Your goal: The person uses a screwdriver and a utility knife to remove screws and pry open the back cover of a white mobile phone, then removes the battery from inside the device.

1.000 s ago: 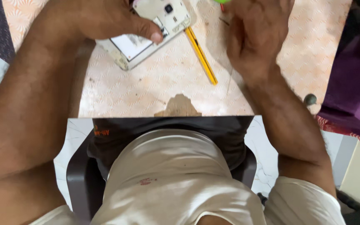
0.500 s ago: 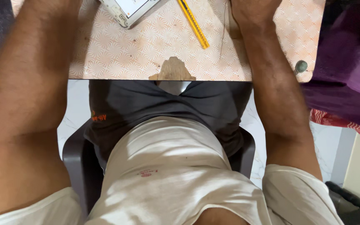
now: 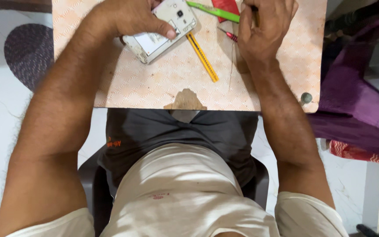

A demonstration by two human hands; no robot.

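A white phone (image 3: pixel 163 33) with its back cover off lies face down on the patterned board (image 3: pixel 154 83) at the top left. My left hand (image 3: pixel 130 17) grips it, thumb pressed on its lower edge. My right hand (image 3: pixel 264 28) is curled around a thin dark tool handle (image 3: pixel 255 13) at the top right, close to a small red-handled screwdriver (image 3: pixel 227 34). A yellow flat tool (image 3: pixel 202 57) lies between the two hands, just right of the phone.
A green tool (image 3: pixel 213 12) and a red piece (image 3: pixel 227 6) lie at the board's far edge. The board's near edge has a chipped notch (image 3: pixel 185 100) and a round knob (image 3: pixel 306 97) at its right corner. Purple cloth (image 3: pixel 356 105) lies to the right; I sit in a dark chair (image 3: pixel 91 184).
The view has tilted back up, so both hands, the phone and the tools are in sight again. My left hand still holds the phone.
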